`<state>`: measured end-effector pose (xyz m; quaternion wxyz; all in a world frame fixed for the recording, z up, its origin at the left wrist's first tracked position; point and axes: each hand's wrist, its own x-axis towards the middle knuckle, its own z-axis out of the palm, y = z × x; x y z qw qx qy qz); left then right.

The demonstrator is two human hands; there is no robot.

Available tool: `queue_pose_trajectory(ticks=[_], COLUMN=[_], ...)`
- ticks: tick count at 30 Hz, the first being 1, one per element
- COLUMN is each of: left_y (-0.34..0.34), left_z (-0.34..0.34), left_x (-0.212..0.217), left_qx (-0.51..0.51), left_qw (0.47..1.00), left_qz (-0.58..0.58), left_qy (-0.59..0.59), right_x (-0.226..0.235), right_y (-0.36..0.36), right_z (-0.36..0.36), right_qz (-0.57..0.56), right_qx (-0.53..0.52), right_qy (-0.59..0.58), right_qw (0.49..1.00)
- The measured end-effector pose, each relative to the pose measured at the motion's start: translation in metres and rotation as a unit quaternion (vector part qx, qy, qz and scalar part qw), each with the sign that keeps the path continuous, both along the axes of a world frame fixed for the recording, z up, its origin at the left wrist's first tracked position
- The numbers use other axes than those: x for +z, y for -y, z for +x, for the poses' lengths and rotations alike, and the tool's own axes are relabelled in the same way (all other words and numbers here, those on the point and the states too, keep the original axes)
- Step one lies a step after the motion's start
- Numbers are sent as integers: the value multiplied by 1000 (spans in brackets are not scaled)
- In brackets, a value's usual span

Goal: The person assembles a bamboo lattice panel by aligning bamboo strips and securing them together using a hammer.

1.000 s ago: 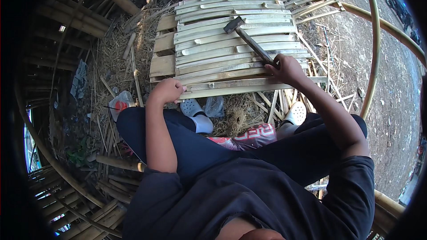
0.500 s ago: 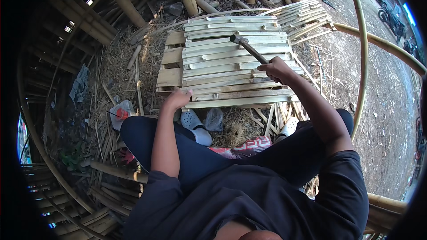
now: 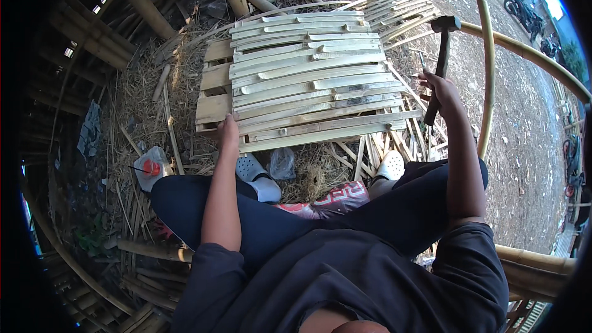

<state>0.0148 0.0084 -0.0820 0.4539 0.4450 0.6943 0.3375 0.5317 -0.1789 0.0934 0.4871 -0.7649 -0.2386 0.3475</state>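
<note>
The bamboo slat panel lies at 12 o'clock, pinned at its near edge by the flat, open left hand. The hammer, at 2 o'clock, is gripped in the closed right hand; a square strike is advised. Earlier the head rested on the slats; now it is raised.

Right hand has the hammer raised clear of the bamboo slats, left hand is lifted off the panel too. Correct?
Not quite. In the head view the left hand is not lifted: it rests on the near edge of the bamboo slat panel. The rest holds: the right hand grips the hammer, raised clear of the slats.
</note>
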Motion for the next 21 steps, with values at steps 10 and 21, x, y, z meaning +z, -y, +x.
queue_pose_trajectory(ticks=[10,21], left_y=[5,-13], left_z=[23,4], left_x=[35,55], left_qx=[-89,-114], left_qw=[978,970], left_qz=[35,-31], left_qy=[-188,-215], right_x=[-86,-93], right_y=[41,45], right_z=[37,14], right_qz=[-77,-138], right_qx=[-138,-78], right_qy=[-330,-80], right_qw=[931,984])
